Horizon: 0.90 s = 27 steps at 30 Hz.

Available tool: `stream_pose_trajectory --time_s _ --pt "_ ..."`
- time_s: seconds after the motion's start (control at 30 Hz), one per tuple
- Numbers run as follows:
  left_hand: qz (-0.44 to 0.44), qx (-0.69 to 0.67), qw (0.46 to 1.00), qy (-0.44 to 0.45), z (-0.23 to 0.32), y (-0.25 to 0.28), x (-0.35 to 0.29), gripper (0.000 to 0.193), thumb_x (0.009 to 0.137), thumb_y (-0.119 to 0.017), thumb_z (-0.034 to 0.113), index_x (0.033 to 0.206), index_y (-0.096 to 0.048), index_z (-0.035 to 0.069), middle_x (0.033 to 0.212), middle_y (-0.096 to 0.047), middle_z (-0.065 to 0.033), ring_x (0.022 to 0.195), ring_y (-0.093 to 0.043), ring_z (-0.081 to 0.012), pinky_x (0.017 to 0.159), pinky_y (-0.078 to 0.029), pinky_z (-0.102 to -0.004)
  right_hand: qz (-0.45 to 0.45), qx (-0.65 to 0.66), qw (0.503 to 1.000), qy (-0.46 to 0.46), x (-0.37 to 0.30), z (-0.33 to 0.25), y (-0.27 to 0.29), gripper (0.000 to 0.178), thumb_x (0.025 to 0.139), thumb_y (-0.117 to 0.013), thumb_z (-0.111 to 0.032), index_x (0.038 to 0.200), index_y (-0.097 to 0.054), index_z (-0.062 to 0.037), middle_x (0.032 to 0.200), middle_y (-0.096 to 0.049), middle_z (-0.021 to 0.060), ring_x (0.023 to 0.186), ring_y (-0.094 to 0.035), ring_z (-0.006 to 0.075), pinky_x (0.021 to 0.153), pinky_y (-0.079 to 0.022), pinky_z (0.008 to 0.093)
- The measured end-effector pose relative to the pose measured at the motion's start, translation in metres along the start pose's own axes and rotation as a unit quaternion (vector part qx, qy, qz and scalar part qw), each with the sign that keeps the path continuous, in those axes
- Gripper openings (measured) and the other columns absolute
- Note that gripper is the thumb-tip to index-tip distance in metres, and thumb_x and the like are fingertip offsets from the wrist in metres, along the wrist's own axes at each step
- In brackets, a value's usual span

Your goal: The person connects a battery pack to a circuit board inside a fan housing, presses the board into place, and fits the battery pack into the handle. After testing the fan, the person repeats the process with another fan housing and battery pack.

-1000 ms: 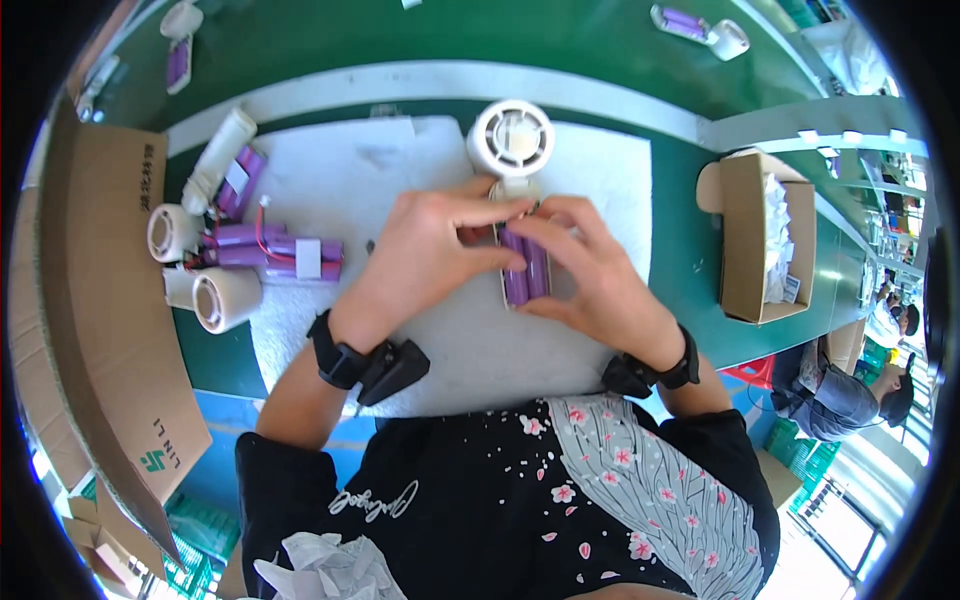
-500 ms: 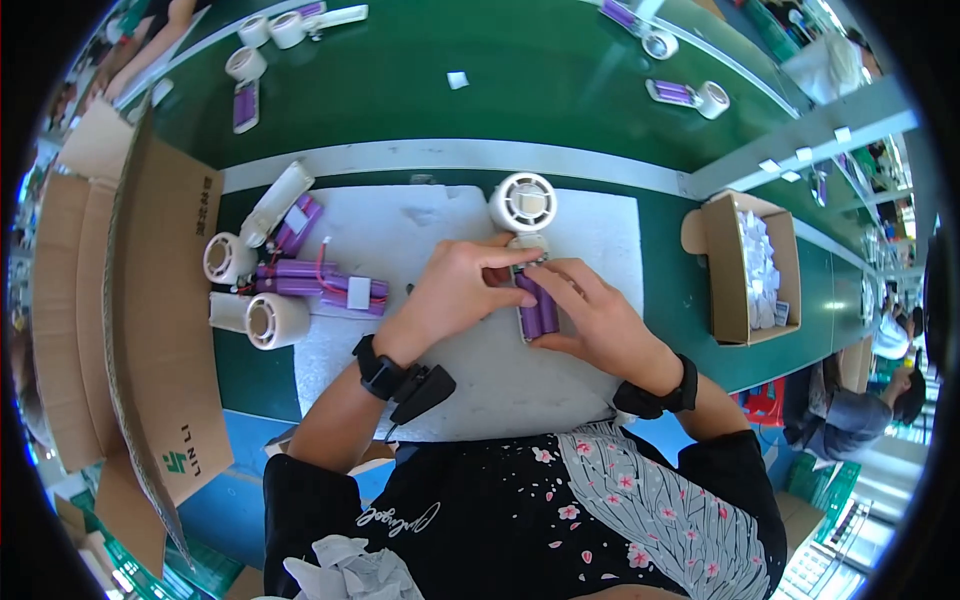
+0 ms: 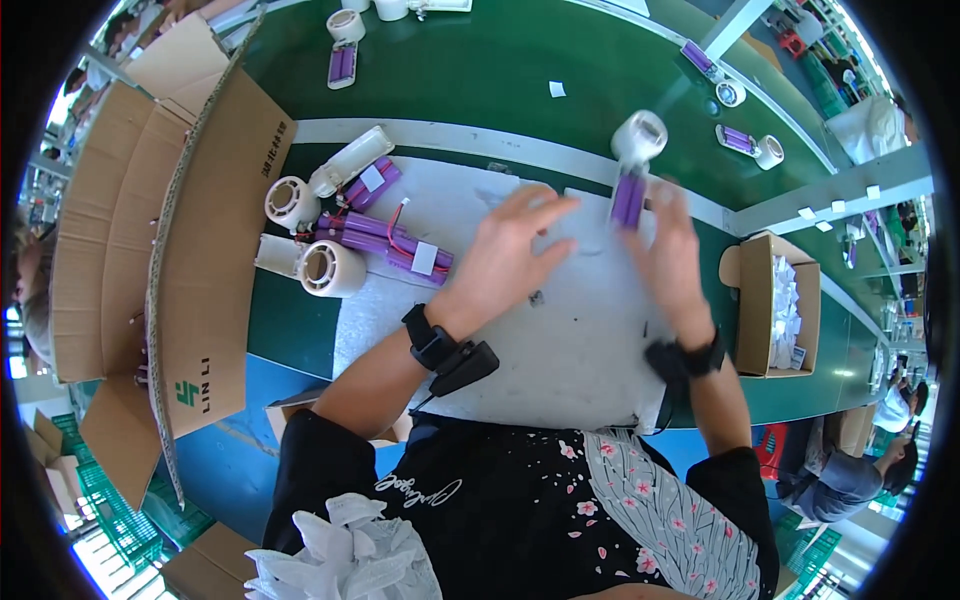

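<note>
My right hand (image 3: pixel 672 262), blurred by motion, grips the handle end of a handheld fan (image 3: pixel 640 138) at the far right of the pale mat. Its round white head points away from me, and purple battery cells lie exposed in its handle. Over the middle of the mat my left hand (image 3: pixel 503 252) is empty, with fingers apart. To its left lie purple battery packs (image 3: pixel 370 238) with red wires and white labels. Beside them are more white fan bodies (image 3: pixel 334 270), one with its handle pointing away.
A large open cardboard box (image 3: pixel 215 260) stands along the left. At the right, a small carton (image 3: pixel 757 310) holds white slips. Beyond a pale rail (image 3: pixel 430 135), more fans (image 3: pixel 740 140) lie on the green surface. Crumpled white material (image 3: pixel 350 550) sits by my lap.
The fan has moved away from me and to the right in my right hand. My left hand has let go of it and opened. The view has shifted.
</note>
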<state>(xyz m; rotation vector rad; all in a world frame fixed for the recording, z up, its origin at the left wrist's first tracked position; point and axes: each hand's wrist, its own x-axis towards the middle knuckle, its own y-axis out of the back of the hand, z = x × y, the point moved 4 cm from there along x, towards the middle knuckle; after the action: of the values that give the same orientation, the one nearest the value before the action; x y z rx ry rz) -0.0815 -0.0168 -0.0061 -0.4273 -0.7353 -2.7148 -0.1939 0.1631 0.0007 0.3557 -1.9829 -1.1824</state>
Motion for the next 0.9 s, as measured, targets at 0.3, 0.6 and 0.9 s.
stream_pose_trajectory --time_s 0.3,0.6,0.9 --pt "0.081 0.437 0.881 0.161 -0.004 0.101 -0.031 0.031 0.081 -0.073 0.025 0.103 -0.068 0.005 0.099 -0.062 -0.0148 0.079 -0.066 -0.0328 0.061 -0.053 -0.0373 -0.150 0.250 0.953 -0.088 -0.022 0.011 -0.012 0.035 0.079 -0.072 -0.004 0.112 -0.061 -0.0029 0.110 -0.060 0.0095 0.079 -0.059 0.0197 0.067 -0.049 0.0283" --pt "0.050 0.054 0.990 0.121 0.035 0.075 -0.022 0.009 0.091 -0.058 0.002 0.098 -0.064 0.001 0.077 -0.070 -0.0092 0.063 -0.067 -0.0170 0.059 -0.052 -0.0262 -0.022 0.328 0.944 0.012 -0.030 -0.022 -0.002 0.038 0.076 -0.076 -0.005 0.111 -0.060 -0.0020 0.104 -0.062 0.0081 0.076 -0.058 0.0176 0.066 -0.048 0.0268" --pt "-0.234 -0.108 0.966 -0.008 0.051 -0.018 0.090 0.025 0.093 -0.063 0.014 0.115 -0.057 0.003 0.099 -0.066 -0.0074 0.082 -0.065 -0.0127 0.070 -0.053 -0.0270 -0.071 0.482 0.857 -0.167 -0.036 -0.008 -0.011 0.032 0.076 -0.077 -0.009 0.100 -0.058 -0.0012 0.089 -0.062 0.0055 0.078 -0.056 0.0113 0.070 -0.048 0.0272"
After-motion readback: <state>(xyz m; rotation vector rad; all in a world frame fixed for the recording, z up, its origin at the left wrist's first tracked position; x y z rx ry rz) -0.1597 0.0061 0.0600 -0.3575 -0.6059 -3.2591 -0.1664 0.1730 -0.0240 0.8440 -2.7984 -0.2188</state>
